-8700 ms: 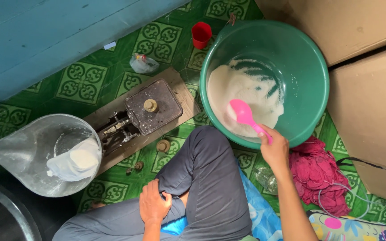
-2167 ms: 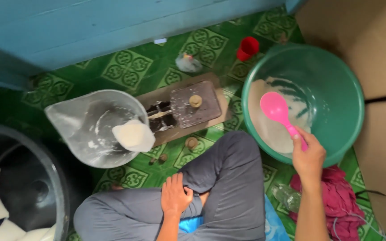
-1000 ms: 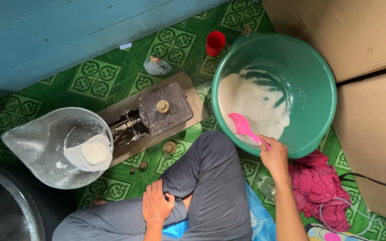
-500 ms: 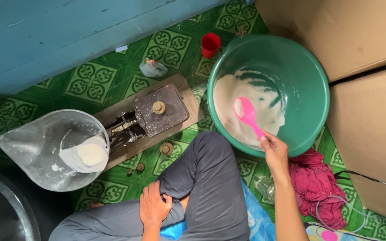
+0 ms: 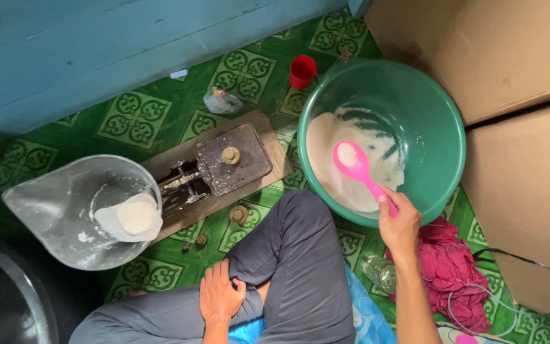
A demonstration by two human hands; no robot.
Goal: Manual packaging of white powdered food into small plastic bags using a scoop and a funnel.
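My right hand (image 5: 400, 224) has lifted the pink spoon (image 5: 359, 169) out of the white powder; its grip is closed on the handle. The loaded spoon is now above the green basin (image 5: 440, 127). My left hand (image 5: 221, 296) rests, empty, on my knee.

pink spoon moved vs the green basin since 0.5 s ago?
Barely. The pink spoon still hangs over the white powder in the green basin, held by the right hand.
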